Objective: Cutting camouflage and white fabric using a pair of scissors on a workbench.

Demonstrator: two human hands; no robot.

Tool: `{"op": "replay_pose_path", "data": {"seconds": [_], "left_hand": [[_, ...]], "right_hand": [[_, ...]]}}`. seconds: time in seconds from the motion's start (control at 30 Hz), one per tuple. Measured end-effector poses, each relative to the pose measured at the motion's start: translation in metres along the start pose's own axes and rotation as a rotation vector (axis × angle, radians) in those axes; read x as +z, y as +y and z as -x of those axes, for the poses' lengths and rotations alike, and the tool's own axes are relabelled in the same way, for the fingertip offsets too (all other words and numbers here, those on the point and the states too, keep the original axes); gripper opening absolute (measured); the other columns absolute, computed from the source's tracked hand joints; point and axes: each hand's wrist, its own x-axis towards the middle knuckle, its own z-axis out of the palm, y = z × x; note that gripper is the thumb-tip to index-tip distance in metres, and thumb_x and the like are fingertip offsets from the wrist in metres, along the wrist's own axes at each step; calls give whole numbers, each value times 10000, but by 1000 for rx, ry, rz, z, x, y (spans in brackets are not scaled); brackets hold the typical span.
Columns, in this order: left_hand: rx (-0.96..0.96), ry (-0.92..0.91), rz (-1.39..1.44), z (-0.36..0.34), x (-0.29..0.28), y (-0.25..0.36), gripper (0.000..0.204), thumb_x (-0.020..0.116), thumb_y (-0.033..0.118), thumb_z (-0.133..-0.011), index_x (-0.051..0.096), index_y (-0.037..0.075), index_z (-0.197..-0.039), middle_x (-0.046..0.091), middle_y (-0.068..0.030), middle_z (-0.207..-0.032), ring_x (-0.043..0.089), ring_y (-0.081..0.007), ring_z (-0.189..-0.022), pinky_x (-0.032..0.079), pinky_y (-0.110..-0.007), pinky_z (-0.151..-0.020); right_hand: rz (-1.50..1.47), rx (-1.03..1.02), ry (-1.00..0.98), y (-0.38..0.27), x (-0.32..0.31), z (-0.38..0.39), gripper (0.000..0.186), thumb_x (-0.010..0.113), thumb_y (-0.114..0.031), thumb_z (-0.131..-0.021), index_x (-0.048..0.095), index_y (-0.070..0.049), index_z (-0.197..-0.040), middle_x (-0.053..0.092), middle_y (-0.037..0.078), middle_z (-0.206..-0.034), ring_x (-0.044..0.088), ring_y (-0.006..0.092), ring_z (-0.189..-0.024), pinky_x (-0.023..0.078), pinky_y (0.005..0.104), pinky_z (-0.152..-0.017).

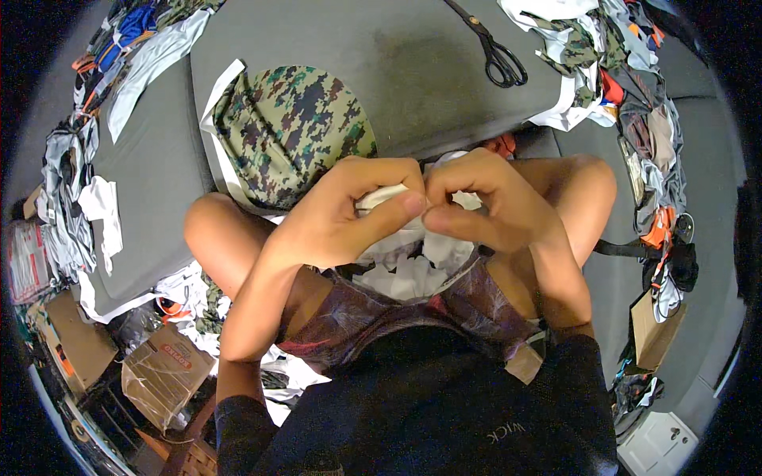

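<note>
My left hand point(361, 210) and my right hand point(492, 198) meet over my lap, thumbs and fingers curled together in a pinch. Whatever sits between the fingertips is too hidden to make out. A cream-white piece point(382, 197) shows in the gap under my left fingers, and some white also shows through the curl of my right hand. Below both hands, loose white fabric scraps point(409, 274) lie in my lap on dark patterned shorts point(381, 317). Beside my left wrist is a camouflage fabric piece point(305, 131) with a rounded edge and a white border strip.
Black-handled scissors point(500, 62) rest on the grey cushion point(413, 79) ahead. Heaps of white and camouflage scraps point(583, 47) line the right, with more scraps point(71, 166) on the left. Cardboard boxes point(167, 373) stand lower left, and a white box point(657, 446) lower right.
</note>
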Motion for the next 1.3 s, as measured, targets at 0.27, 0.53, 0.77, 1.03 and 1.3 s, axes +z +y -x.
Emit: {"op": "replay_pose_path", "data": {"seconds": [0.27,0.53,0.77,1.03,1.3], "left_hand": [[-145,-84,-23,1,-5,12,189,521,47,-870,508,37,-682,435,11,-592,325,-100,-554,282,-239,-508],[72,209,203,5,23,16,317,451,114,-908,450,53,-596,393,13,-544,287,-106,-534,238,-247,-489],[124,274,281,10,30,28,323,444,145,-904,438,57,-593,394,2,-558,283,-106,-529,226,-244,-495],[17,186,64,12,0,8,235,537,123,-873,521,35,-656,468,5,-617,344,-92,-547,289,-228,-517],[-410,-4,-2,-1,4,27,52,592,63,-840,592,17,-815,512,4,-699,427,-103,-618,356,-214,-591]], "right_hand": [[-53,56,8,-8,5,1,267,555,-139,-847,452,-64,-612,414,-27,-558,307,102,-521,252,234,-514],[-586,180,95,-27,16,5,327,531,-226,-873,433,-96,-589,398,-46,-564,310,59,-537,249,228,-492],[-717,240,245,-52,26,7,315,532,-220,-856,424,-116,-578,396,-51,-560,297,51,-522,234,228,-479],[-100,-74,-7,-11,-3,1,339,529,-206,-901,453,-99,-589,400,-70,-565,307,45,-532,222,223,-469],[-201,99,325,-1,7,-5,357,545,-222,-927,486,-92,-600,397,-78,-575,292,37,-521,229,212,-462]]}}
